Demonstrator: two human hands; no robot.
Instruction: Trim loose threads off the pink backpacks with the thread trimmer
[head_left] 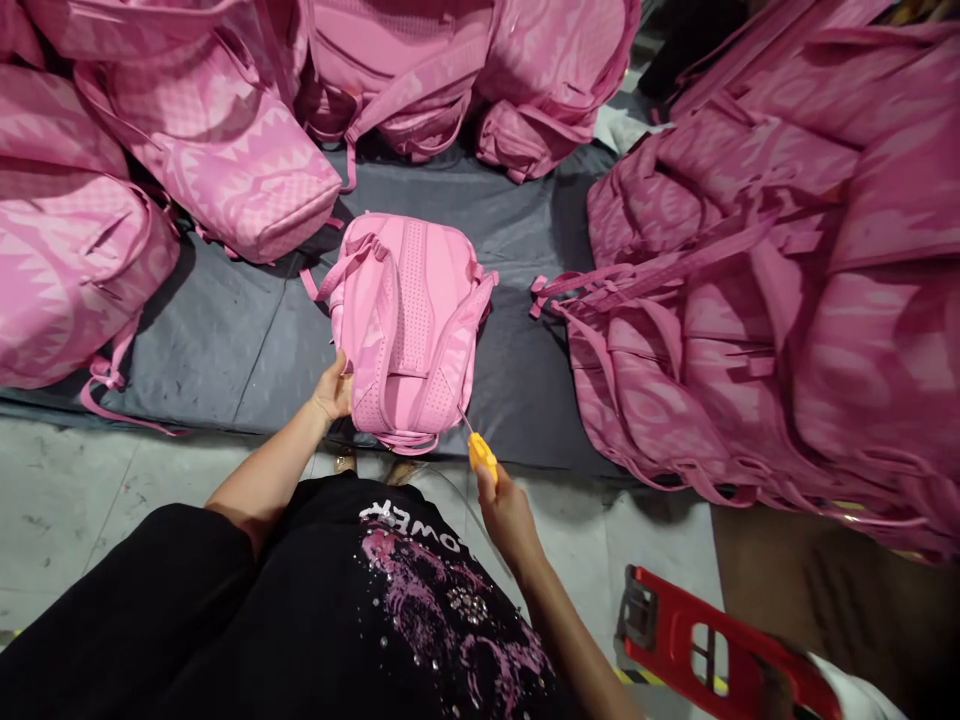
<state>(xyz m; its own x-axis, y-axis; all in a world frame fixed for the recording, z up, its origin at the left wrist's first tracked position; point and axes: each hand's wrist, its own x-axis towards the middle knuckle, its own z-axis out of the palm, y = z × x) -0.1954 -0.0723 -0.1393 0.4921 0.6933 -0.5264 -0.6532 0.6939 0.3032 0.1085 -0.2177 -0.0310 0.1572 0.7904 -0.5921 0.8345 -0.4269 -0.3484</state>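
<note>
A pink backpack (405,310) lies in front of me with its padded back panel and shoulder straps facing up. My left hand (334,390) grips its lower left side, the fingers partly hidden by the bag's edge. In my right hand (504,500) is a yellow-handled tool (482,456) with a thin metal tip; its exact kind is unclear. The tip meets the backpack's lower right edge.
Pink patterned backpacks stand at the left (67,270), along the back (405,80) and piled at the right (712,320) on a dark cloth-covered surface (247,340). A red frame-like object (675,630) is at lower right, above the grey floor (157,490).
</note>
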